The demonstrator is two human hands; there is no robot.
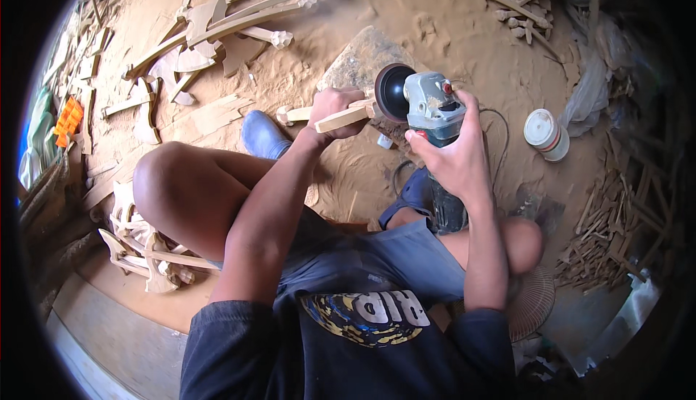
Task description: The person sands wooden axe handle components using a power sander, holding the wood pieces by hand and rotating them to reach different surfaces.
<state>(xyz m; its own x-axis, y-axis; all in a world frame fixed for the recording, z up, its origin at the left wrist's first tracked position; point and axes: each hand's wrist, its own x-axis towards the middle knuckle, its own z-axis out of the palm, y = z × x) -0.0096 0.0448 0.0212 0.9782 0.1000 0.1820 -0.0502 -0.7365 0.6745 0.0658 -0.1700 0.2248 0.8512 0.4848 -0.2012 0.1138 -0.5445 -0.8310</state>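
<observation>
My left hand (335, 104) is wrapped round a pale carved wooden piece (342, 119), whose near end points toward the sanding disc. A knobbed end (284, 115) of pale wood pokes out on the far left side of that fist. My right hand (464, 150) grips an angle grinder (435, 101) by its grey head and dark body. The grinder's round black disc (392, 92) faces left, at the tip of the wooden piece; whether they touch, I cannot tell. Behind my left hand a rough, dusty block (371, 53) rests on the ground.
Carved wooden parts (217, 26) lie at the far left, with another pile (518, 1) at the far right. More carved pieces (148, 244) sit beside my left knee. A white tub (544, 133) and wood offcuts (602, 226) are on the right. The grinder's cord (500, 135) trails nearby.
</observation>
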